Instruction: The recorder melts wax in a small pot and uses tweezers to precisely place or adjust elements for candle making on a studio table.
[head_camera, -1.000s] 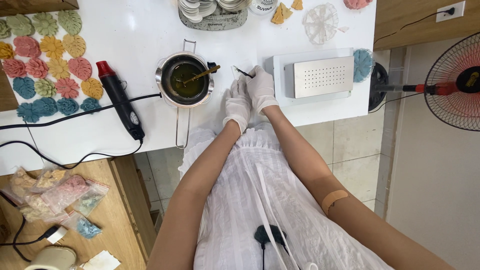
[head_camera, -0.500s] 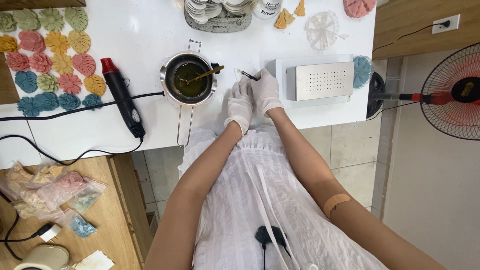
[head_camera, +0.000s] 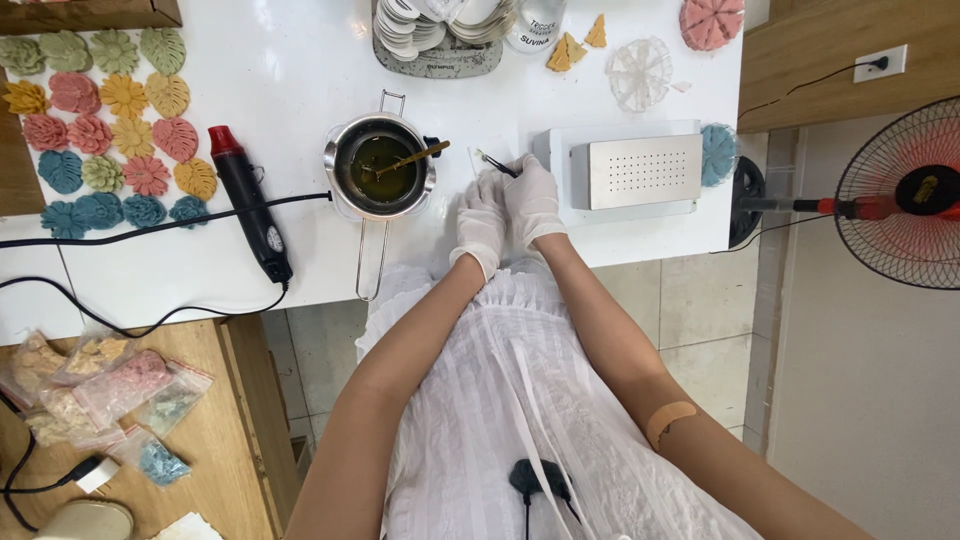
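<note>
Both hands wear white gloves and rest side by side on the white tabletop (head_camera: 250, 290). The right hand (head_camera: 533, 200) has its fingers (head_camera: 520, 170) pinched together on a thin dark tool, probably tweezers (head_camera: 497, 164), whose tip lies over a small clear piece (head_camera: 479, 158) on the tabletop just ahead of the fingers. The left hand (head_camera: 481, 222) touches the right along its side; whether its fingers grip anything cannot be told, since they lie close together, pointing at the same small piece.

Just left of the fingers stands a metal melting pot (head_camera: 380, 166) of dark greenish liquid with a gold spoon (head_camera: 412, 157) in it. Further left lies a black and red heat gun (head_camera: 250, 203), and beyond it rows of coloured flower and leaf casts (head_camera: 110, 140). Just right of the fingers sits a white box with a perforated metal plate (head_camera: 643, 171). A fan (head_camera: 905, 195) stands well off to the right.
</note>
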